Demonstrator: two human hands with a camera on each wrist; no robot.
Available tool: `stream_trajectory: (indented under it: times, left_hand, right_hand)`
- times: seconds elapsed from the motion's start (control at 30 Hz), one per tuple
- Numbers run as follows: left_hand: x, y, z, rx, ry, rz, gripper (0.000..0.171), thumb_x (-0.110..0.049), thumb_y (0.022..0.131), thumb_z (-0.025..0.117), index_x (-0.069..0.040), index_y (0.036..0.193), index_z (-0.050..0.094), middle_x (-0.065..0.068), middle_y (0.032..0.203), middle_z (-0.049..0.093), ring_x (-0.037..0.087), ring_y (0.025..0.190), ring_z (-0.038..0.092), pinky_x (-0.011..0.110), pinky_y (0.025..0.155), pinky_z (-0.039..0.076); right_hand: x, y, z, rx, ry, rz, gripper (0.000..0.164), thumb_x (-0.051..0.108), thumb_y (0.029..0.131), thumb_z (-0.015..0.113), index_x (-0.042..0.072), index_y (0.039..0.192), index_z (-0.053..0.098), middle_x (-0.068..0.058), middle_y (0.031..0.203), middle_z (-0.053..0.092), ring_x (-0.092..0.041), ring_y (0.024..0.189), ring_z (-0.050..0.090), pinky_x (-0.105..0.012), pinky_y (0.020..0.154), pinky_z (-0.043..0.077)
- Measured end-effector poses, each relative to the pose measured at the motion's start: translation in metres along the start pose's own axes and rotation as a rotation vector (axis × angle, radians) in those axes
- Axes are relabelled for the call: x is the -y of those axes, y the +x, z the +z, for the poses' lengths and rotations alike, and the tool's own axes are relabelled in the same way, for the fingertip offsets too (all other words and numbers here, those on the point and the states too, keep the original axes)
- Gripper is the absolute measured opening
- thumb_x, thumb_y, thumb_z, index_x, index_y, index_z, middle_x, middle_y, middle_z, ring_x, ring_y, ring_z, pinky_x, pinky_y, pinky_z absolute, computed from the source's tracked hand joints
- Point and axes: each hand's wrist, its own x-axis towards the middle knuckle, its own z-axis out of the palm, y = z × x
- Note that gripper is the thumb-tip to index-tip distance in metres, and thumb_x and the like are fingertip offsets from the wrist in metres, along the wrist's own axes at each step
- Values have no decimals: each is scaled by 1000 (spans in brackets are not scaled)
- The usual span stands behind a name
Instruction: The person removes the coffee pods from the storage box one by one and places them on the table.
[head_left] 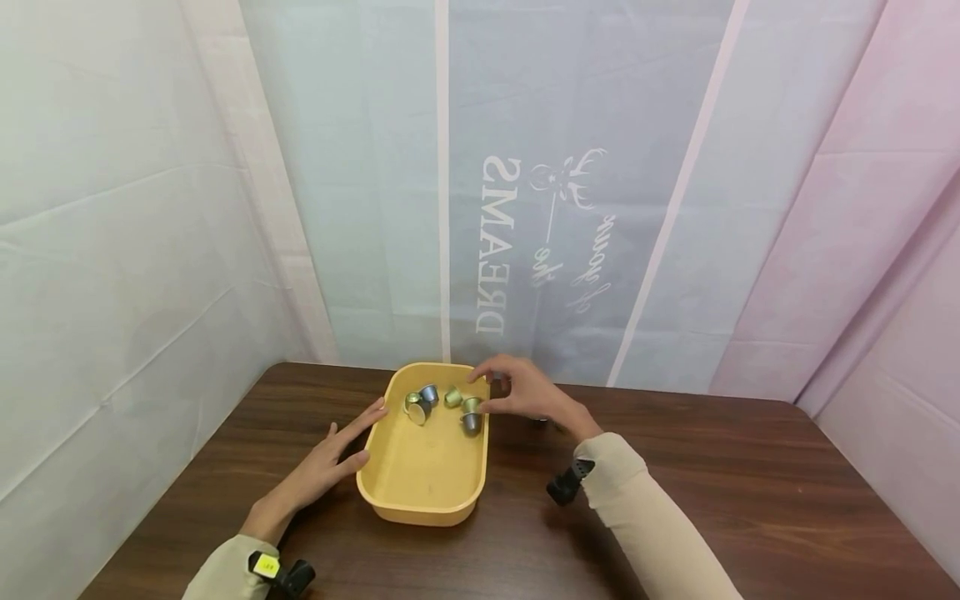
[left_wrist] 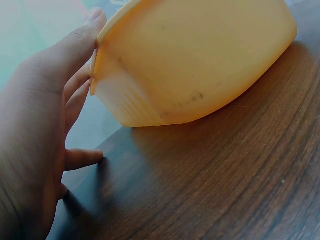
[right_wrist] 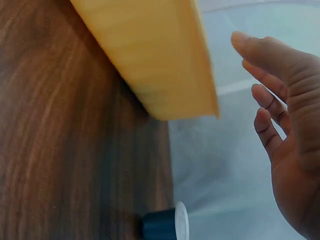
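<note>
Coffee capsules [head_left: 471, 426], small metallic-looking cups in green, blue and dark grey, lie towards the 12 o'clock end of a yellow plastic rectangular basin [head_left: 427, 471] with rounded corners, which sits on a dark wood-grained counter [head_left: 712, 467]. One loose cluster is at 11 o'clock inside it; the others are at 1 o'clock, by the wall. Outside, near the basin's 3 o'clock side, a dark blue cup-shaped capsule [right_wrist: 159, 225] with a white rim stands on the counter.

The left hand [head_left: 326, 465] is at the basin's 9 o'clock side, its fingers extended and touching the rim, not clenched. The right hand [head_left: 525, 389] arches over the rim at 1 o'clock, thumb and index parted beside the capsules there; its fingers look released, with nothing seen between them.

Light, steady pressure from the left hand should stop the basin sliding, while the right fingers would do best to pinch a single capsule by its firm sides. The smooth, tapered shape could slip or roll, so a square hold just below the wider end seems safest. Wrist and knuckles are best lifted clear of the basin's edge and of the loose capsule beside it.
</note>
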Motion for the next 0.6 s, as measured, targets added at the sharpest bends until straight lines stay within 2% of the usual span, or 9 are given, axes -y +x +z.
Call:
stream_trajectory:
  times: [0.17,0.27,0.43,0.6]
  left_hand:
    - [0,0,-1,0,-2,-4,59,-17,98,54,-19,152,30,9,158,18,37,141,20,78,95,-3]
    - [0,0,0,3,-3,-4,59,-15,98,54,-18,152,30,5,159,17,34,142,19,78,95,-4]
    - [1,0,1,0,0,-8,59,-14,98,54,-19,152,30,1,159,18,34,142,19,78,95,-4]
    - [0,0,0,2,6,-9,58,-16,98,53,-18,152,30,4,158,18,35,141,21,78,95,-3]
  right_hand:
    - [4,10,12,59,21,3,41,20,74,85,18,112,69,-3,93,63,-20,72,56,-25,60,46]
    - [7,17,19,94,18,-8,41,23,75,84,20,113,69,-2,100,65,-21,77,57,-25,62,46]
    - [11,28,29,146,40,-37,38,19,77,82,15,113,69,1,109,66,-25,87,59,-28,66,47]
    - [17,37,40,182,33,-83,34,14,77,81,12,109,69,6,109,66,-24,90,61,-35,73,51]
